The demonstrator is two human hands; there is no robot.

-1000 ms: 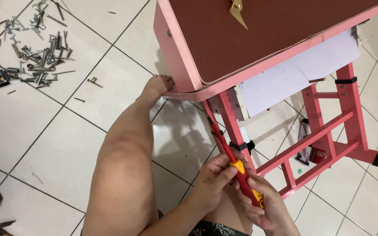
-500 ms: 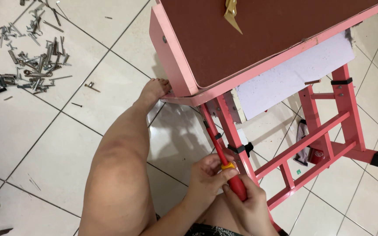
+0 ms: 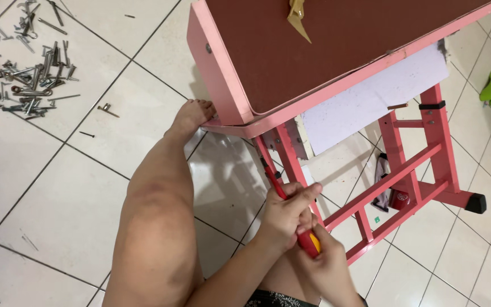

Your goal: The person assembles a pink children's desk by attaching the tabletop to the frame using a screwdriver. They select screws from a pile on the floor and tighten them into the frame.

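A red-and-yellow screwdriver [image 3: 291,213] angles up beneath the tipped pink desk [image 3: 228,85], beside its pink metal leg [image 3: 291,165]. The left hand [image 3: 282,216] grasps its shaft; the right hand [image 3: 328,264] clenches the handle. Loose screws and bolts [image 3: 24,85] lie on the tiled floor [image 3: 58,187].

Desk frame [image 3: 410,170]: pink painted metal, semi-gloss. Desk underside panel [image 3: 336,45]: matt brown hardboard. Screwdriver [image 3: 291,213]: red/yellow plastic handle, smooth. Floor tiles [image 3: 58,182]: glossy white ceramic. Loose screws [image 3: 24,85]: bare metal.
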